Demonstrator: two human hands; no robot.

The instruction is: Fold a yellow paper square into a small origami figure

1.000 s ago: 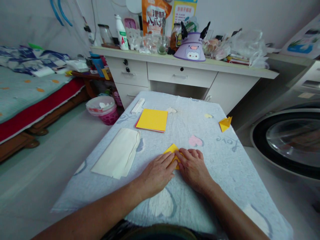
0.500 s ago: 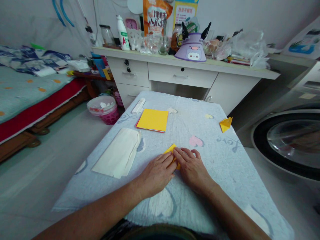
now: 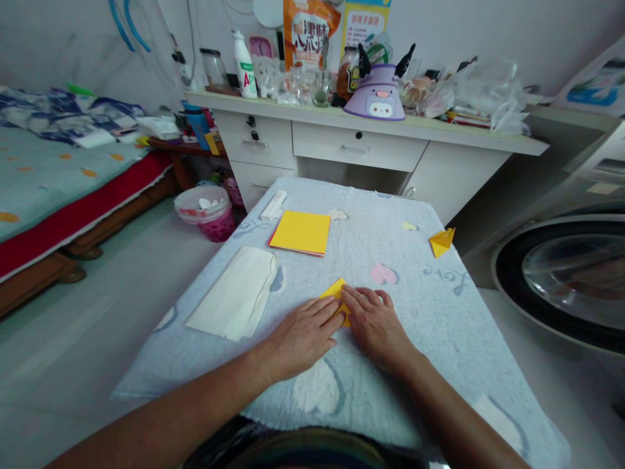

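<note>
A small folded piece of yellow paper lies on the cloth-covered table, partly hidden under my fingers. My left hand rests on its left part, fingers stretched out flat and the thumb apart. From the right, my right hand bends its fingers over the paper's right edge, its thumb close to the left fingertips. Beyond the hands sits a stack of square paper, yellow on top with red at its edge. Near the table's right edge stands a folded yellow paper piece with pointed corners.
A folded off-white sheet lies left of my hands, with a small white box farther back. Past the table is a white desk bearing jars and bags. A pink bin stands left, a washing machine right.
The whole view has shifted slightly. Both hands stay on the folded yellow paper, with the right fingers only a little moved; the other things lie as before.
</note>
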